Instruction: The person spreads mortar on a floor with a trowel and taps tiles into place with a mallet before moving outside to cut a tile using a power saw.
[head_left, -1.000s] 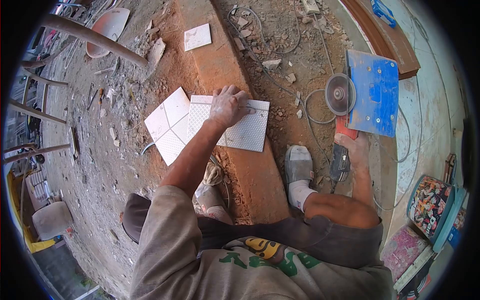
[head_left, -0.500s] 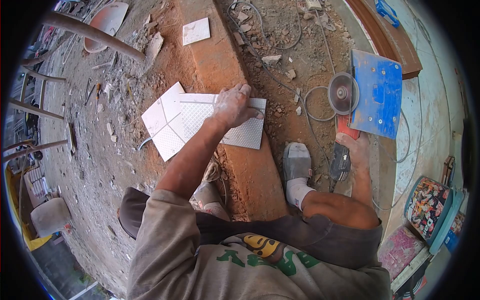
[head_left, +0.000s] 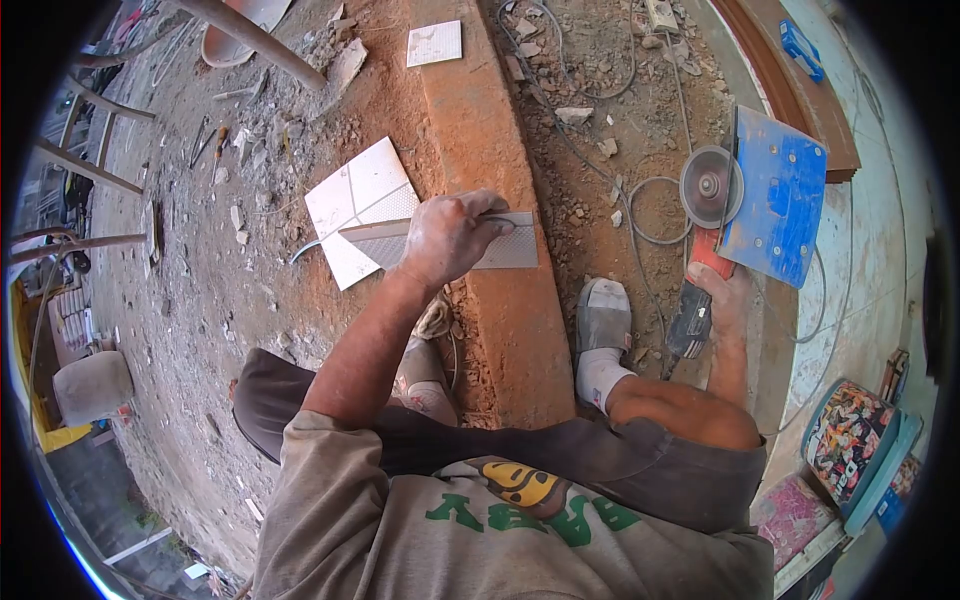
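My left hand [head_left: 450,238] is closed over the upper edge of a white patterned tile [head_left: 510,255], with thumb and fingers at that edge. The tile is tilted over an orange-brown masonry ledge [head_left: 525,350]. Partly behind its left end lies another white tile [head_left: 365,205] with grey lines, flat on the ground. In my right hand [head_left: 728,298] is an angle grinder [head_left: 690,322], its body dark with a red head and its round disc [head_left: 711,187] facing up. A scuffed blue panel [head_left: 775,195] with screw heads stands right beside the disc.
A small white tile piece [head_left: 434,44] lies farther along the ledge. Cables [head_left: 655,210] loop over the rubble on the right. A screwdriver [head_left: 220,142] lies on the dirt at left, near metal poles [head_left: 250,45]. Buckets [head_left: 855,430] stand at lower right.
My left hand has tipped the tile up from lying flatter, so its face looks narrower now. The view has shifted a little; the grinder stays in my right hand.
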